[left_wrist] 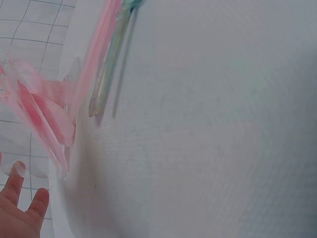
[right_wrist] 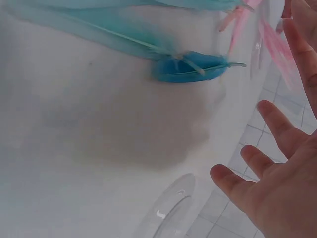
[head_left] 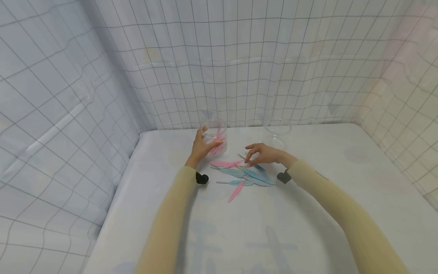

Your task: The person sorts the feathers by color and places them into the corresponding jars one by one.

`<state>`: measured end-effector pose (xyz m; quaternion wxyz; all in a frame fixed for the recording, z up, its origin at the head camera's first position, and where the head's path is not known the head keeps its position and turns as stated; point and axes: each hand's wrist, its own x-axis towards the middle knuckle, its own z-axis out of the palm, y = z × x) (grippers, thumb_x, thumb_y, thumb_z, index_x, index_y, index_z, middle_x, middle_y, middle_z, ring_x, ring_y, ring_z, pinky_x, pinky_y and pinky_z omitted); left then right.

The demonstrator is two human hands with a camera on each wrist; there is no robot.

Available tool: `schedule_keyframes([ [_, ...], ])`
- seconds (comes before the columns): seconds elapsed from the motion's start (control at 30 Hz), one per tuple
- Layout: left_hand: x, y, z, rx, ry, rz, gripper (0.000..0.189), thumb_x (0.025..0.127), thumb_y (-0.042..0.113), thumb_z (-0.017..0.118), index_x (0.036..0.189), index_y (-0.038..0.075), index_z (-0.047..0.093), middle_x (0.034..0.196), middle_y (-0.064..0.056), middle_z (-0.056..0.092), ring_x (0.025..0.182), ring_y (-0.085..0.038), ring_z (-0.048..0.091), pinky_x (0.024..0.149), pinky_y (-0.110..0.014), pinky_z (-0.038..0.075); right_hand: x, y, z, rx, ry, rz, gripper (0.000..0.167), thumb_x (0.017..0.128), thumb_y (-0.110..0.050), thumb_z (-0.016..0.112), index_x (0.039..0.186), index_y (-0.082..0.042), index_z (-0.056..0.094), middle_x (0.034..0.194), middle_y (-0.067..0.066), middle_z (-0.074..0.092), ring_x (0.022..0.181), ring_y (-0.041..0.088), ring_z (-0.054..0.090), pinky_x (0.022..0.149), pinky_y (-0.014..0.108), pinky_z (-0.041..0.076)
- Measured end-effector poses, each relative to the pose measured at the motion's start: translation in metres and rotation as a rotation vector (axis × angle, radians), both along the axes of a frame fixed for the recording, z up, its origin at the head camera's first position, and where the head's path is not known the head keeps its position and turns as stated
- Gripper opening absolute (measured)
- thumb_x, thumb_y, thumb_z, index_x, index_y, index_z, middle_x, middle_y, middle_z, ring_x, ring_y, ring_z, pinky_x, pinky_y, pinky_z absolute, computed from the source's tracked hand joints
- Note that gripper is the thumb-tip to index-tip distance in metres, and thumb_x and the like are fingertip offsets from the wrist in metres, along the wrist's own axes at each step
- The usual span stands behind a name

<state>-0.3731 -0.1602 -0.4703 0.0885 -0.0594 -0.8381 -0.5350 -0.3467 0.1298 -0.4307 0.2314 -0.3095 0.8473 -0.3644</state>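
Observation:
My left hand (head_left: 202,146) holds a clear round jar (head_left: 224,133), thumb on the near side and fingers on the far left. Inside stand several pink feathers (left_wrist: 47,104). Just right of the jar, my right hand (head_left: 265,154) is low over a loose pile, thumb and index tips close together near a quill. Whether they pinch a feather is hidden; the other fingers are spread in the right wrist view. The pile has light blue feathers (head_left: 258,177), a pink feather (head_left: 237,191), another pink feather (head_left: 226,164) and a small dark blue feather (right_wrist: 188,68).
A second clear container (head_left: 278,133) stands behind my right hand; its curved edge (right_wrist: 185,198) shows in the right wrist view. All of it is on a white-covered table (head_left: 239,236). Grid-patterned curtains (head_left: 239,68) hang behind and at both sides.

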Motion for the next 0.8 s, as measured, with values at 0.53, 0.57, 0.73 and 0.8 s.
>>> schedule_keyframes([
  [0.53,0.0,0.001,-0.001,0.005,-0.009,0.0,0.098,0.071,0.04,0.083,0.146,0.012,0.026,0.147,-0.005,0.034,0.131,-0.032,0.032,0.101,-0.049,0.034,0.012,-0.002,-0.024,0.136,0.093,0.074,0.009,0.08,-0.022,0.077,0.088,-0.018,0.075,0.147,0.018,0.032,0.136,0.046,0.005,0.104,0.064,0.009],
  [0.57,0.0,0.001,-0.001,0.004,-0.009,0.0,0.098,0.071,0.04,0.083,0.146,0.012,0.026,0.147,-0.005,0.034,0.131,-0.031,0.032,0.101,-0.049,0.034,0.012,-0.002,-0.025,0.136,0.099,0.072,0.008,0.08,-0.022,0.078,0.087,-0.019,0.075,0.147,0.018,0.032,0.136,0.047,0.005,0.104,0.064,0.009],
  [0.73,0.0,0.001,0.001,0.01,-0.009,-0.006,0.099,0.072,0.038,0.083,0.146,0.01,0.025,0.147,-0.005,0.033,0.131,-0.031,0.032,0.101,-0.05,0.033,0.012,-0.002,-0.029,0.142,0.142,0.076,0.007,0.079,-0.024,0.079,0.083,-0.02,0.075,0.147,0.018,0.032,0.136,0.048,0.005,0.104,0.066,0.007],
  [0.8,0.001,0.001,0.001,0.012,-0.007,-0.007,0.098,0.072,0.038,0.083,0.146,0.01,0.025,0.147,-0.005,0.033,0.131,-0.03,0.031,0.101,-0.05,0.033,0.012,-0.002,-0.031,0.142,0.164,0.081,0.006,0.079,-0.024,0.079,0.082,-0.021,0.075,0.147,0.018,0.033,0.136,0.049,0.006,0.104,0.066,0.006],
])
